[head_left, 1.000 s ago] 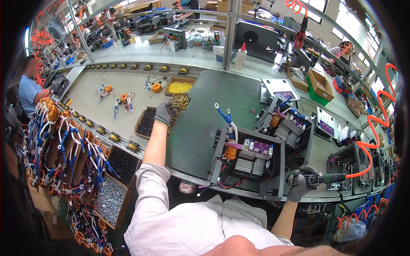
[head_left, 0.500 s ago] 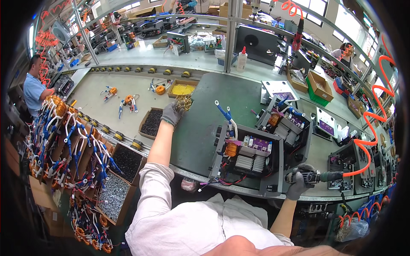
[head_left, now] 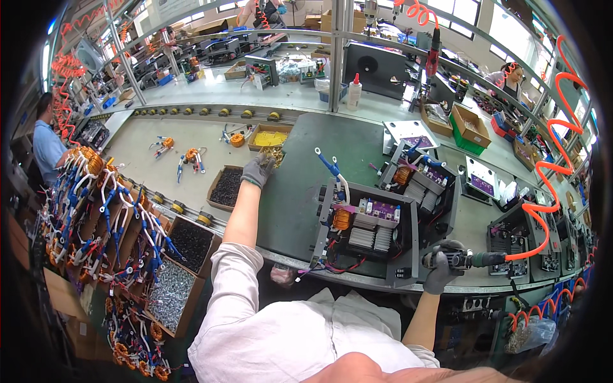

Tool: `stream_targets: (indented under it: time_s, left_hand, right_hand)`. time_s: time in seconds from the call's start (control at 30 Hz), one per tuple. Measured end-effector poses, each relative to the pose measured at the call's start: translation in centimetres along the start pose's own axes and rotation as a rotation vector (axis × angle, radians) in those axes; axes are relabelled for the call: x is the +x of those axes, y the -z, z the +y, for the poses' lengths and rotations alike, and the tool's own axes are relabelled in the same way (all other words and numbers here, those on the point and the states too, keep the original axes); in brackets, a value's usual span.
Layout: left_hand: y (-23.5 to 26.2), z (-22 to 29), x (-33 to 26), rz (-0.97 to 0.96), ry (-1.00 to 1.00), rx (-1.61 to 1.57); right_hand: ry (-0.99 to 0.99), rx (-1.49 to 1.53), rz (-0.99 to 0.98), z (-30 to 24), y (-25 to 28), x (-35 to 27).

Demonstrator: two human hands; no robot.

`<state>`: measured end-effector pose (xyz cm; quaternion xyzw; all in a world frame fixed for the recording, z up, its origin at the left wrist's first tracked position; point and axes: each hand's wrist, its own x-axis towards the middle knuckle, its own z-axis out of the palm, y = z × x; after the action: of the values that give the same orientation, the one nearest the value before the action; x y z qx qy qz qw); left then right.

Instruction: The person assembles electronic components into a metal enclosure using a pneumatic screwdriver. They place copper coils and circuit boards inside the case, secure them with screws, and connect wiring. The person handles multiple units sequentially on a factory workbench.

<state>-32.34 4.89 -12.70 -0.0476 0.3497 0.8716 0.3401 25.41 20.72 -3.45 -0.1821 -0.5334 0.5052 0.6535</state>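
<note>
My left hand [head_left: 257, 171], in a grey glove, reaches to a small open box of brass-coloured parts [head_left: 274, 155]. Its fingers are bent at the heap, and whatever is between them is hidden. My right hand [head_left: 440, 276], also gloved, is wrapped round a dark air screwdriver [head_left: 458, 258] lying sideways on an orange coiled hose [head_left: 540, 191]. Between my hands stands an open dark metal housing [head_left: 408, 247] with a copper coil [head_left: 342, 220], grey heat sinks [head_left: 373, 236] and a purple circuit board [head_left: 378, 209]. White cables with blue sleeves [head_left: 332, 167] rise from it.
A second housing [head_left: 440, 182] stands behind the first. Boxes of black screws [head_left: 226, 186] and yellow parts [head_left: 271, 139] sit near my left hand. Bundled coils with cables [head_left: 96, 210] hang at the left, beside silver screws [head_left: 171, 295]. A co-worker [head_left: 48, 140] stands far left.
My right hand and the screwdriver have shifted slightly left and up in the picture. My left hand stays at the brass parts. The view has moved a little.
</note>
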Motion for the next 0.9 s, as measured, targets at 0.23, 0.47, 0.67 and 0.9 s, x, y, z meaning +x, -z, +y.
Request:
stream_targets:
  time_s: [0.23, 0.47, 0.67, 0.9]
  left_hand:
    - [-4.9, 1.0, -6.1, -0.167, 0.073, -0.156]
    - [-13.9, 0.9, -24.0, -0.161, 0.11, -0.06]
    - [-16.3, -5.3, -33.0, -0.712, 0.589, -0.075]
    - [-18.6, -10.2, -36.4, -0.627, 0.652, -0.12]
  right_hand:
    - [-0.054, 0.024, -0.023, -0.5, 0.1, 0.5]
    - [0.298, 0.32, 0.056, -9.3, -4.5, 4.4]
    - [0.38, 0.67, -0.394, -14.1, -9.2, 4.1]
    - [0.263, 0.829, -0.409, -13.1, -11.7, 1.1]
